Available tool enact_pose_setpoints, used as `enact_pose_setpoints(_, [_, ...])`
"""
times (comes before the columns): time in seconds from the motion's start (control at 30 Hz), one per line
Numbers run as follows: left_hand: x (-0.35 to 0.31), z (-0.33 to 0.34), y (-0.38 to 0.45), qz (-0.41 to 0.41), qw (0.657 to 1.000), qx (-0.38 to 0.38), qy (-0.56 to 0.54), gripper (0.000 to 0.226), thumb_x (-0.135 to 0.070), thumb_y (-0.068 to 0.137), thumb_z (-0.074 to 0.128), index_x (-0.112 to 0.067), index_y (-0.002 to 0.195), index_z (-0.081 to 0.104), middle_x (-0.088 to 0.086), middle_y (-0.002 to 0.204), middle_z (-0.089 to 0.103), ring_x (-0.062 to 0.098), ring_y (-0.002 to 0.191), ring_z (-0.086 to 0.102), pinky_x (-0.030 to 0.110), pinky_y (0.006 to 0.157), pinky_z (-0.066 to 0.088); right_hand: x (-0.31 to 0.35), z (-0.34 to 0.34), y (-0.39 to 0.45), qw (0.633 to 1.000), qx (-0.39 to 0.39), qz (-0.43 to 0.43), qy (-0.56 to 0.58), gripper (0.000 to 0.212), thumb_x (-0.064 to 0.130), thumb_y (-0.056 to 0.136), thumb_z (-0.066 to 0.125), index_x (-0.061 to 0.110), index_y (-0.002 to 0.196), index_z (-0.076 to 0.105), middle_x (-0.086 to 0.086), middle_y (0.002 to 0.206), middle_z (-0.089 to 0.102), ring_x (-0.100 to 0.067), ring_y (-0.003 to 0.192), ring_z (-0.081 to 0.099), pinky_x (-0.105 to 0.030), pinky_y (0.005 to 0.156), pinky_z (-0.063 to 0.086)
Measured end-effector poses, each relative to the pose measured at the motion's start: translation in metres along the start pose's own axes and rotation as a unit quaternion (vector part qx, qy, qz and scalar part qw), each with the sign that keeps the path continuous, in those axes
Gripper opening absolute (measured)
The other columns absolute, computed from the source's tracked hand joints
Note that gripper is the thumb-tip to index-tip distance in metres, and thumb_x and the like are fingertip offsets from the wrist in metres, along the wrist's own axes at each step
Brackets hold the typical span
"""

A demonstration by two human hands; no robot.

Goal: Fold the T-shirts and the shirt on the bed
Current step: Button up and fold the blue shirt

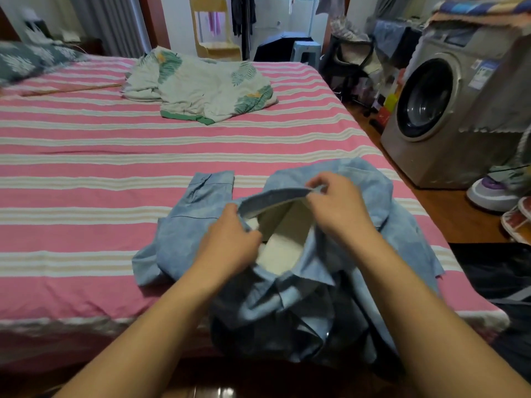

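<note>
Left hand: the left hand was curled round the left side of the blue shirt's collar, fingers tucked into the neck opening.
Right hand: the right hand pinched the far right part of the same collar between thumb and fingertips, lifting that edge off the bed.
Collar: it was held open between the two hands, so the pale lining inside the neck showed.
Blue shirt: the blue shirt lay at the near edge of the bed, towards its right corner, with its lower part hanging over that edge.
Sleeve: one sleeve lay flat on the bedcover to the left of the collar, its cuff pointing towards the far edge.
Leaf-print bundle: a crumpled white cloth with green leaf print sat near the far edge of the bed, well apart from the shirt.
Pillow: a dark patterned pillow lay at the far left corner.
Beside the bed: a washing machine stood on the floor off the right edge.
</note>
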State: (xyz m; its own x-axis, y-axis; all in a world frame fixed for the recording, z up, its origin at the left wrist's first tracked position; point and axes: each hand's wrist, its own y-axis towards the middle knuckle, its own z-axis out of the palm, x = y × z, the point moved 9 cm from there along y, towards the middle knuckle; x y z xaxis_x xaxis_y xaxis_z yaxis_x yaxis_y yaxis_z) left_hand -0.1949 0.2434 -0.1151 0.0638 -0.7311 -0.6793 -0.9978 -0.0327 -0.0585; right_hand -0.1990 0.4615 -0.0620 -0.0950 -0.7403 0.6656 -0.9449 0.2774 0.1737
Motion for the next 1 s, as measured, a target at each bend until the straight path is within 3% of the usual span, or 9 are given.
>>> enact_pose_setpoints(0.1, [-0.026, -0.066, -0.005, 0.047, 0.989, -0.135, 0.032, 0.045, -0.024, 0.088, 0.054, -0.031, 0.133, 0.056, 0.015, 0.126, 0.067, 0.041, 0.11, 0.062, 0.043, 0.089, 0.049, 0.022, -0.062, -0.009, 0.996, -0.089, -0.03, 0.006, 0.03, 0.014, 0.09, 0.053, 0.026, 0.111, 0.069, -0.002, 0.098, 0.067, -0.024, 0.095, 0.061, -0.031, 0.071, 0.045])
enact_pose_setpoints(0.2, [-0.077, -0.127, 0.0, 0.085, 0.976, -0.173, 0.1, 0.047, -0.026, 0.087, 0.05, -0.033, 0.131, 0.061, 0.012, 0.128, 0.068, 0.041, 0.112, 0.062, 0.044, 0.09, 0.05, 0.061, -0.111, -0.001, 0.988, -0.104, -0.091, -0.069, 0.034, 0.019, 0.089, 0.053, 0.028, 0.117, 0.071, -0.001, 0.114, 0.071, -0.025, 0.103, 0.062, -0.032, 0.078, 0.043])
enact_pose_setpoints(0.33, [-0.161, -0.2, 0.011, 0.111, 0.981, -0.119, 0.11, 0.029, -0.018, 0.081, 0.044, -0.013, 0.099, 0.067, 0.022, 0.095, 0.07, 0.042, 0.077, 0.068, 0.049, 0.067, 0.061, 0.124, -0.192, 0.013, 0.984, -0.125, -0.114, -0.051, 0.028, 0.023, 0.083, 0.058, 0.026, 0.106, 0.075, 0.001, 0.108, 0.074, -0.022, 0.099, 0.065, -0.034, 0.084, 0.053])
enact_pose_setpoints(0.47, [-0.192, -0.238, 0.011, 0.049, 0.994, -0.029, -0.089, 0.032, 0.005, 0.092, 0.031, 0.009, 0.106, 0.06, 0.032, 0.075, 0.065, 0.039, 0.05, 0.068, 0.048, 0.044, 0.057, 0.174, -0.207, -0.009, 0.984, 0.024, -0.138, -0.113, 0.017, 0.016, 0.079, 0.063, 0.015, 0.062, 0.061, -0.003, 0.065, 0.06, -0.019, 0.061, 0.056, -0.029, 0.051, 0.044])
enact_pose_setpoints(0.57, [-0.206, -0.248, -0.005, 0.048, 0.973, 0.005, -0.224, 0.032, -0.003, 0.1, 0.031, 0.001, 0.112, 0.06, 0.026, 0.084, 0.07, 0.039, 0.063, 0.073, 0.054, 0.059, 0.061, 0.209, -0.177, -0.061, 0.948, 0.193, -0.223, -0.12, 0.012, 0.017, 0.086, 0.059, 0.008, 0.077, 0.062, -0.018, 0.078, 0.064, -0.031, 0.067, 0.062, -0.034, 0.053, 0.046])
enact_pose_setpoints(0.67, [-0.24, -0.279, -0.024, 0.109, 0.935, 0.03, -0.336, 0.02, -0.003, 0.099, 0.045, -0.009, 0.104, 0.064, 0.016, 0.076, 0.061, 0.024, 0.053, 0.065, 0.037, 0.053, 0.057, 0.242, -0.178, -0.099, 0.899, 0.335, -0.279, -0.038, 0.022, 0.03, 0.102, 0.057, 0.016, 0.098, 0.073, -0.009, 0.075, 0.063, -0.02, 0.066, 0.062, -0.027, 0.064, 0.052])
enact_pose_setpoints(0.77, [-0.273, -0.331, -0.037, 0.201, 0.897, 0.075, -0.386, 0.022, -0.014, 0.104, 0.051, -0.014, 0.113, 0.071, 0.014, 0.092, 0.062, 0.025, 0.08, 0.063, 0.041, 0.08, 0.057, 0.287, -0.237, -0.065, 0.927, 0.208, -0.307, 0.057, 0.027, 0.029, 0.103, 0.055, 0.012, 0.106, 0.076, -0.007, 0.08, 0.065, -0.013, 0.073, 0.065, -0.026, 0.07, 0.055])
enact_pose_setpoints(0.87, [-0.299, -0.379, -0.059, 0.268, 0.872, 0.126, -0.39, 0.031, -0.025, 0.107, 0.048, -0.019, 0.126, 0.071, 0.012, 0.108, 0.062, 0.024, 0.097, 0.061, 0.041, 0.099, 0.052, 0.326, -0.294, -0.02, 0.943, 0.053, -0.325, 0.054, 0.033, 0.027, 0.101, 0.06, 0.021, 0.133, 0.06, -0.003, 0.128, 0.063, -0.017, 0.116, 0.061, -0.037, 0.098, 0.052])
enact_pose_setpoints(1.0, [-0.327, -0.41, -0.093, 0.327, 0.86, 0.17, -0.353, 0.042, -0.023, 0.097, 0.057, -0.01, 0.136, 0.064, 0.02, 0.13, 0.059, 0.029, 0.116, 0.059, 0.043, 0.111, 0.046, 0.378, -0.278, -0.017, 0.888, 0.243, -0.346, 0.182, 0.073, 0.049, 0.09, 0.066, 0.033, 0.154, 0.034, 0.007, 0.158, 0.039, -0.016, 0.144, 0.038, -0.044, 0.118, 0.033])
